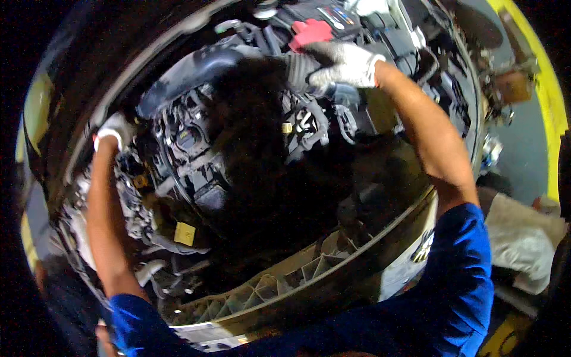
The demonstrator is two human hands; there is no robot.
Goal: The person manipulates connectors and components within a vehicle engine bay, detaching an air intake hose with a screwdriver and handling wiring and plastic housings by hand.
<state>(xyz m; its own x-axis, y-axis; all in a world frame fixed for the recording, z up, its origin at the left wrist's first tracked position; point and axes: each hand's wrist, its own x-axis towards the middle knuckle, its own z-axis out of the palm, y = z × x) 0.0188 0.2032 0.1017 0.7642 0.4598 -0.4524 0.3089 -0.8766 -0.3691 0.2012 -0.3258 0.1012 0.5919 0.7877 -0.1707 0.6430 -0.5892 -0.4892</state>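
Note:
Both of my hands wear white work gloves over an opened car engine bay. My right hand (pixel 344 64), its glove dark over the fingers, reaches to the far middle. Its fingers close around a black ribbed air hose (pixel 299 72) at the end of a long dark curved duct (pixel 199 72). A red cover (pixel 310 34) lies just beyond these fingers. At the far left edge of the bay is my left hand (pixel 116 130), near dark engine parts. Its fingers are blurred and partly in shadow, so what they touch is unclear.
The front crossmember (pixel 279 291), with ribbed bracing, curves between my body and the engine. A black battery-like box (pixel 327 21) sits at the back. A yellow label (pixel 185 234) shows at left. Beige cloth (pixel 523 250) and loose parts (pixel 513 86) lie outside the bay at right.

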